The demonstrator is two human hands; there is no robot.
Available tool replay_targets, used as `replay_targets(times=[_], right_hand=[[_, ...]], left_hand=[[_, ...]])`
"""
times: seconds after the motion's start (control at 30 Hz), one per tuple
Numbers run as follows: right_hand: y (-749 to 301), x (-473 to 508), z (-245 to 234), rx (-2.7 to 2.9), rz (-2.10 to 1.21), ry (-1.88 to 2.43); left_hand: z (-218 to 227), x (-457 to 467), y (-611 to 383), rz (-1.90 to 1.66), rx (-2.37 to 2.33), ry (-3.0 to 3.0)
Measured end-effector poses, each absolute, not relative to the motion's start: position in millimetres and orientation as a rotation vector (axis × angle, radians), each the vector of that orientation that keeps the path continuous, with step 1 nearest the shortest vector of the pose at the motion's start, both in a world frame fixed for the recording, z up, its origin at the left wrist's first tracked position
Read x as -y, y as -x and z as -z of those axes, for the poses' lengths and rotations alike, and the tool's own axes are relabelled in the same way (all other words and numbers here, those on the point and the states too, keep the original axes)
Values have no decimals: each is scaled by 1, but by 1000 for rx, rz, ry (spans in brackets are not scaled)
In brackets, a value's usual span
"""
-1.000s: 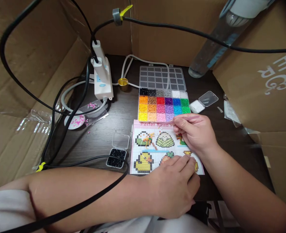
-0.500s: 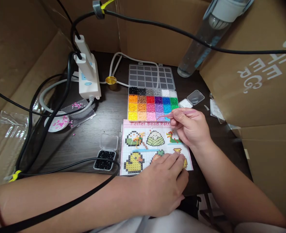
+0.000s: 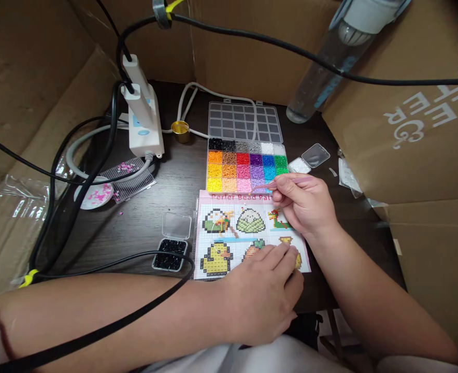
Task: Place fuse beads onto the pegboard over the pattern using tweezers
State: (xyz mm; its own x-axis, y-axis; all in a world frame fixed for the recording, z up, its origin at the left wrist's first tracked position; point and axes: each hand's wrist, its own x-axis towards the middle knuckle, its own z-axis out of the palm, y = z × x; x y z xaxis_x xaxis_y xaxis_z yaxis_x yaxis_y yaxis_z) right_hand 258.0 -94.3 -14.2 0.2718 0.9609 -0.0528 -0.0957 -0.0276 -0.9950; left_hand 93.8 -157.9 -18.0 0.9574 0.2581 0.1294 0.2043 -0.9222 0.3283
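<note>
My right hand [image 3: 302, 199] pinches a pair of pink tweezers [image 3: 270, 185] between thumb and fingers. Their fine tips point left, over the front edge of the bead box [image 3: 237, 192]; a tiny yellow-orange speck shows by the tips, too small to name for sure. My left hand [image 3: 266, 290] lies flat, palm down, across the lower right of the bead pattern sheet [image 3: 234, 255], covering part of its pictures. Printed on the sheet are a duck and other pixel figures. Some coloured beads lie on its upper left picture.
Left of the sheet is a small open case of black beads [image 3: 169, 255]; a case of white beads [image 3: 299, 166] stands right of the box. A power strip [image 3: 145, 137], a gold cup [image 3: 180, 131] and a bottle [image 3: 318, 77] are farther back. A black cable [image 3: 108, 324] crosses above my left forearm.
The whole view has shifted slightly to the right. Both hands and the tweezers keep nearly the same place relative to the sheet and the bead box.
</note>
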Motion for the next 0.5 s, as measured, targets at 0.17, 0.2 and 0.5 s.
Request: replay_targets(times=[0.17, 0.2, 0.5], right_hand=[[-258, 94, 14, 922, -1073, 1290], [-258, 94, 14, 921, -1075, 1283], [-257, 96, 15, 873, -1110, 1272]], left_hand=[[21, 158, -94, -255, -325, -2799], [21, 158, -94, -252, -325, -2799], [19, 158, -94, -221, -335, -2803]])
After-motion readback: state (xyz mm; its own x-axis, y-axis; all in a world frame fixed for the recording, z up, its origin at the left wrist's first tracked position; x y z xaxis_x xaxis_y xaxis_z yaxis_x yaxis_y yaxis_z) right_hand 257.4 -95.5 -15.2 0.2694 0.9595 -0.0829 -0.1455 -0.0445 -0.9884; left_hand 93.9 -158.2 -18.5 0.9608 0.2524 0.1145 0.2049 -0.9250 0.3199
